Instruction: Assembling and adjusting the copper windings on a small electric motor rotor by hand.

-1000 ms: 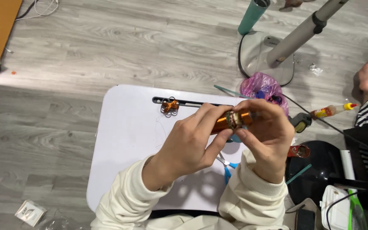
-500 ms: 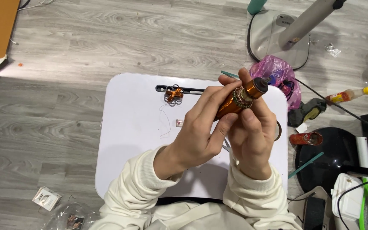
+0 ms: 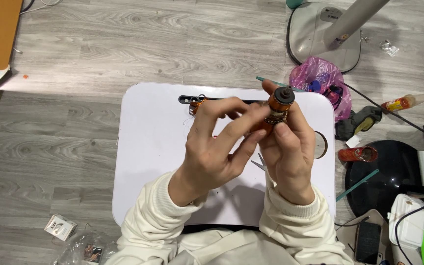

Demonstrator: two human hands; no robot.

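Note:
Both hands are raised over a white lap table (image 3: 148,162). My right hand (image 3: 290,152) grips a small copper-wound motor rotor (image 3: 277,109), held nearly upright with its dark shaft end pointing up. The fingers of my left hand (image 3: 217,147) reach across and pinch the rotor's lower part. A small tangle of copper wire (image 3: 195,104) lies by a black slot at the table's far edge. Scissors (image 3: 258,162) lie half hidden under my hands.
A pink plastic bag (image 3: 320,81) and a fan base (image 3: 320,34) sit beyond the table on the grey wood floor. At right lie a glue bottle (image 3: 408,101), a black round object (image 3: 393,176), a red cylinder (image 3: 357,154) and cables. A small box (image 3: 60,226) lies lower left.
The rotor has been turned from lying sideways to standing nearly upright in my hands. The view has shifted, so the table sits lower and more central.

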